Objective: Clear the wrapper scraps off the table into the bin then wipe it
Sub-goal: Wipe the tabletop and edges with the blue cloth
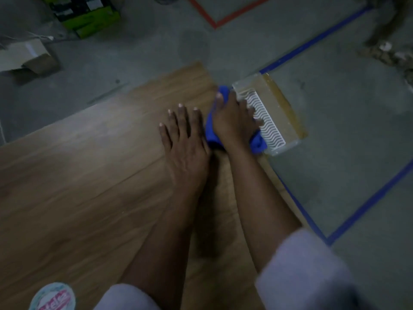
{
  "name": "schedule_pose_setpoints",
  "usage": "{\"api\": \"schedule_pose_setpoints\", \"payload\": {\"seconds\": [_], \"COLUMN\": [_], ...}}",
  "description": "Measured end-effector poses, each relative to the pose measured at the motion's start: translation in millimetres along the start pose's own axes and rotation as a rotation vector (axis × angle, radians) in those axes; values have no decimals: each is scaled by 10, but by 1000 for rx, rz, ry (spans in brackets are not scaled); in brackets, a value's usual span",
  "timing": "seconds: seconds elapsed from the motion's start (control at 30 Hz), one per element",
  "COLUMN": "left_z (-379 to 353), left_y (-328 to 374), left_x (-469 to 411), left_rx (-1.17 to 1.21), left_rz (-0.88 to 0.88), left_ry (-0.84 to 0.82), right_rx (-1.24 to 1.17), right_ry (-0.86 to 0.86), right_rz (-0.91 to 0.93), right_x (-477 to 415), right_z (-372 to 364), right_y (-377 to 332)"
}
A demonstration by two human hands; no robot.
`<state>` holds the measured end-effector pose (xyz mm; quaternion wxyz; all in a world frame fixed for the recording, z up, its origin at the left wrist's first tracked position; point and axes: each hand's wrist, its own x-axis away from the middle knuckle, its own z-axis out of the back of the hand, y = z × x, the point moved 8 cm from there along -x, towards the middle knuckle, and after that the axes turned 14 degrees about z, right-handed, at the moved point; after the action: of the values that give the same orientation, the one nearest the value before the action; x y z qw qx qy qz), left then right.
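A blue cloth (211, 130) lies bunched at the far right edge of the wooden table (78, 175). My right hand (232, 121) lies on top of the cloth, pressing it down, with the fingers reaching over the table edge. My left hand (185, 139) rests flat on the wood just left of it, fingers spread and straight. A white slatted bin (266, 119) stands on the floor against the table's right edge, directly beyond my right hand. No wrapper scraps show on the wood.
A round pink and white lid or pack (53, 296) sits at the table's near left edge. Cardboard boxes (29, 57) and a green box (89, 16) lie on the grey floor beyond. Blue tape (312, 43) and red tape (214, 21) mark the floor.
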<state>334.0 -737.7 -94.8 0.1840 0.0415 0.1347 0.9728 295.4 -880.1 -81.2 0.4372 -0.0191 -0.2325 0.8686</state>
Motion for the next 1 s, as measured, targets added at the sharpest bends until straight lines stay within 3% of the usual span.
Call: {"api": "schedule_pose_setpoints", "payload": {"seconds": [0.13, 0.27, 0.57, 0.7, 0.87, 1.0], "left_z": [-9, -9, 58, 95, -3, -24], "left_y": [42, 38, 1, 1, -79, -154], "left_x": [297, 502, 1236, 1536, 1710, 1937], "left_rx": [9, -15, -23, -22, -68, -82], "left_rz": [1, -33, -47, -58, -97, -115], "left_ry": [16, -22, -102, -61, -38, -68], "right_rx": [-32, 38, 126, 82, 50, 60], "right_ry": [21, 67, 8, -18, 60, 98], "right_rz": [76, 156, -175, -225, -70, 6], "right_x": [-175, 237, 2000, 1743, 1131, 1209], "right_z": [-67, -4, 349, 325, 205, 180], "right_y": [-155, 182, 1623, 1424, 852, 901]}}
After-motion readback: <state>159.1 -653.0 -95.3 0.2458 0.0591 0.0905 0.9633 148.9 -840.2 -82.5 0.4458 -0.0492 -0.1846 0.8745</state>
